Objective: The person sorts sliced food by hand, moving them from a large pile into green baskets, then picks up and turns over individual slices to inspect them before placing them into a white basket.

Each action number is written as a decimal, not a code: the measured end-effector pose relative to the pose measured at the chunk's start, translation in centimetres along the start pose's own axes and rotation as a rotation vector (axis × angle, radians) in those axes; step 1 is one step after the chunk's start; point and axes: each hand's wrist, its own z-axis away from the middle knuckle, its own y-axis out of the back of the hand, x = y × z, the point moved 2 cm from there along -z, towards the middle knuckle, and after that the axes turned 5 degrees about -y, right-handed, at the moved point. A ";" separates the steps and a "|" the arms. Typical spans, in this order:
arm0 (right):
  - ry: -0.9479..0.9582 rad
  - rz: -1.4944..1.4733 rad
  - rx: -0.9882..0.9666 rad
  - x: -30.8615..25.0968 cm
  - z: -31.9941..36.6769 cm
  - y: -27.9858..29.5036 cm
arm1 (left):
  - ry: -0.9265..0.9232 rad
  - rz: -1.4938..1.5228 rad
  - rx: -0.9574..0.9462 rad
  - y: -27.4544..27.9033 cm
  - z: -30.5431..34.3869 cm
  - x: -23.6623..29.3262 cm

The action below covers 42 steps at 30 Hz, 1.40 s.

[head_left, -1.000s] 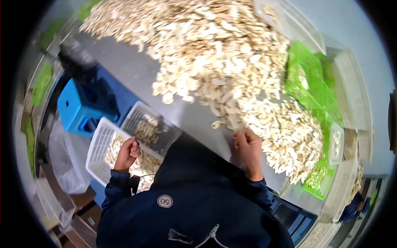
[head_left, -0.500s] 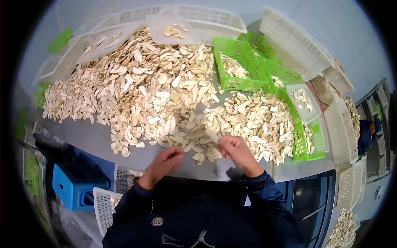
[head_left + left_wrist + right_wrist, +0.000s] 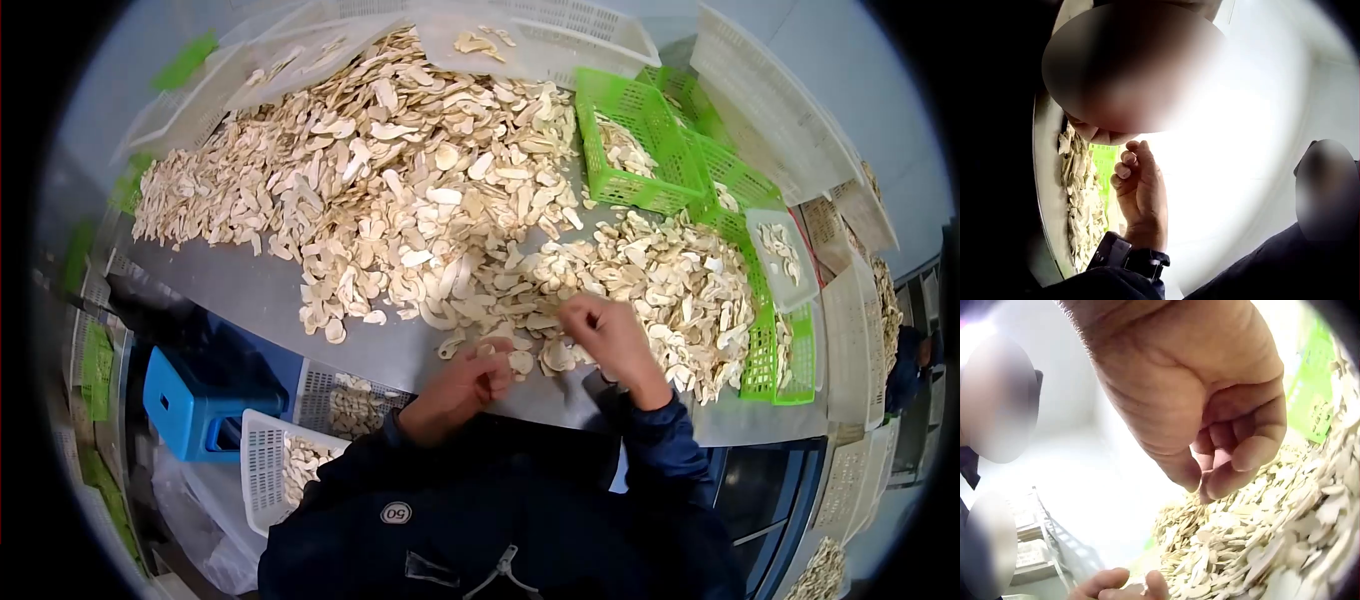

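A broad heap of pale dried mushroom slices [image 3: 420,170] covers much of the metal table [image 3: 230,290]. My left hand [image 3: 462,388] is at the table's front edge, a mushroom slice [image 3: 1137,588] pinched between its thumb and finger. Above the nearer slices on the right is my right hand [image 3: 610,340], its fingers curled downward. From the right wrist, thumb and fingertips [image 3: 1229,481] come close together with no slice showing between them. In the left wrist view a blurred patch hides most of the left hand, while the right hand [image 3: 1142,194] shows beyond it.
Green baskets [image 3: 640,185] and a small white tray [image 3: 783,262] line the right side. White crates [image 3: 790,120] stand behind. Lower left are a white basket [image 3: 262,470] with slices and a blue stool [image 3: 180,410]. Another person [image 3: 905,365] is at far right.
The left hand came from over the white basket to the table's front edge beside the heap. The right hand lifted slightly from the near slices. The head view swung too.
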 end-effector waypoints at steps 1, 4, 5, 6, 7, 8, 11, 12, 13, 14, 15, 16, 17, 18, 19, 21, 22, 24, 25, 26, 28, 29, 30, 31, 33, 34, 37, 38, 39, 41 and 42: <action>0.006 0.061 -0.001 -0.5 -0.8 1.0 | 0.015 0.020 0.045 -0.6 0.0 0.3; 0.109 0.314 -0.070 -0.8 -3.1 1.8 | 0.075 0.094 -0.074 -0.4 -0.6 0.9; 0.240 0.408 -0.046 -0.7 -3.7 1.4 | 0.063 0.044 -0.114 -0.5 -1.0 1.2; 0.372 0.499 -0.023 -0.6 -4.3 0.9 | 0.052 -0.006 -0.152 -0.8 -1.4 1.2; 0.361 0.513 -0.089 -0.6 -5.1 0.3 | 0.043 -0.056 -0.188 -1.0 -1.7 1.2; 0.381 0.547 -0.114 -0.5 -6.3 -0.3 | 0.066 0.009 -0.207 -0.8 -2.2 1.0; 0.457 0.583 -0.095 2.0 -9.5 -2.6 | 0.117 0.169 -0.258 -0.1 -3.1 0.2; 0.454 0.590 -0.093 2.9 -10.0 -3.3 | 0.115 0.203 -0.272 0.0 -3.1 0.0; 0.452 0.600 -0.095 3.4 -10.4 -3.8 | 0.112 0.240 -0.286 0.1 -3.0 -0.2; 0.447 0.610 -0.099 3.9 -10.6 -4.1 | 0.095 0.239 -0.284 0.2 -3.0 -0.3; 0.398 0.645 -0.136 2.7 -10.3 -3.7 | 0.079 0.240 -0.281 0.4 -3.0 -0.3; 0.318 0.584 -0.170 2.5 -10.4 -3.2 | 0.063 0.246 -0.276 0.5 -3.0 -0.5; 0.236 0.525 -0.205 2.6 -10.5 -2.5 | 0.071 0.245 -0.260 0.6 -2.9 -0.7; 0.153 0.467 -0.237 2.8 -10.5 -1.8 | 0.081 0.243 -0.246 0.6 -2.9 -0.6; 0.141 0.402 -0.230 2.9 -10.4 -0.8 | 0.092 0.239 -0.233 0.6 -2.9 -0.5; 0.046 0.352 -0.219 3.2 -10.0 1.3 | 0.090 0.228 -0.218 0.4 -2.8 -0.2; -0.003 0.328 -0.209 3.4 -9.8 2.3 | 0.091 0.222 -0.213 0.3 -2.8 0.0; -0.097 0.355 -0.173 4.0 -9.3 4.0 | 0.101 0.240 -0.168 0.0 -2.6 0.2; -0.157 0.328 -0.165 4.4 -9.1 4.8 | 0.093 0.251 -0.158 -0.1 -2.5 0.1; -0.216 0.300 -0.153 4.7 -8.9 5.6 | 0.085 0.261 -0.148 0.0 -2.6 0.1; -0.236 0.133 -0.110 5.7 -8.3 6.3 | 0.100 0.231 -0.161 0.4 -2.8 -0.1; -0.204 0.035 -0.083 7.4 -8.3 6.4 | 0.098 0.227 -0.160 0.3 -2.7 0.0; -0.169 -0.064 -0.057 7.6 -8.2 6.4 | 0.096 0.222 -0.158 0.3 -2.7 0.0; -0.212 -0.086 -0.047 7.8 -7.9 6.5 | 0.088 0.214 -0.154 0.2 -2.7 0.0; -0.213 0.071 -0.023 7.2 -7.6 6.7 | 0.083 0.193 -0.173 0.2 -2.7 0.2; -0.214 0.146 -0.011 6.6 -7.5 6.5 | 0.081 0.181 -0.180 0.2 -2.7 0.2; -0.018 0.405 0.061 6.1 -7.0 5.9 | 0.082 0.164 -0.197 0.1 -2.7 0.2; 0.099 0.446 0.087 6.2 -6.9 5.6 | 0.080 0.161 -0.192 0.1 -2.7 0.2; 0.054 0.427 -0.034 4.0 -6.6 5.1 | 0.078 0.158 -0.187 0.1 -2.6 0.3; 0.135 0.484 -0.060 3.8 -6.2 3.7 | 0.075 0.158 -0.181 0.1 -2.5 0.2; 0.174 0.512 -0.072 3.8 -6.0 3.4 | 0.073 0.160 -0.179 0.1 -2.6 0.2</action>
